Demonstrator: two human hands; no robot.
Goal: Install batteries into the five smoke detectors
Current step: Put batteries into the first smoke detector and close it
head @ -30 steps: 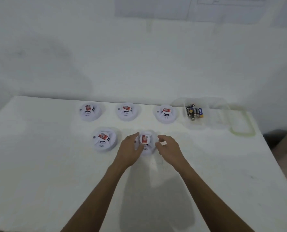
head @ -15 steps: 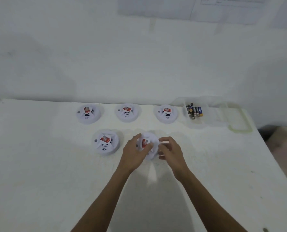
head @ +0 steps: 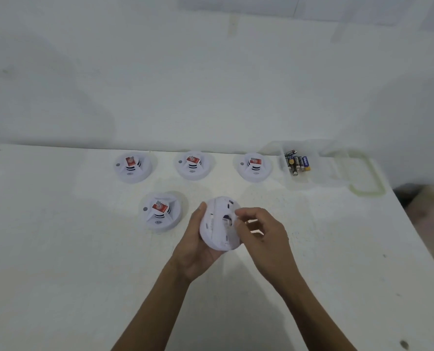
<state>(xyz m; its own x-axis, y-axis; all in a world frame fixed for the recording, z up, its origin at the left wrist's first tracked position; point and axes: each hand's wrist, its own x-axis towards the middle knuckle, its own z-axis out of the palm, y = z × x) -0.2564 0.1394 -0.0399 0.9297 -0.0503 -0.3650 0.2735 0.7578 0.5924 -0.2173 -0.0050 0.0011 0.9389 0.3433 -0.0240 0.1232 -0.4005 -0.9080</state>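
My left hand (head: 194, 247) grips a round white smoke detector (head: 218, 224), lifted off the table and turned so its back faces me. My right hand (head: 260, 231) has its fingertips curled on the right side of that back. Another white detector (head: 161, 211) with a red label lies face up just left of it. Three more detectors (head: 132, 166), (head: 193, 164), (head: 254, 166) sit in a row at the table's far edge. Several batteries (head: 297, 163) lie in a clear plastic box (head: 312, 178) to the right of the row.
The white table (head: 71, 249) stands against a white wall. The box's clear lid with a greenish rim (head: 366, 173) lies beside the box near the table's right edge. Floor shows past that edge.
The detector that lay face up between my hands has been picked up and flipped over; its back now faces me, held by my left hand, with my right hand on it.
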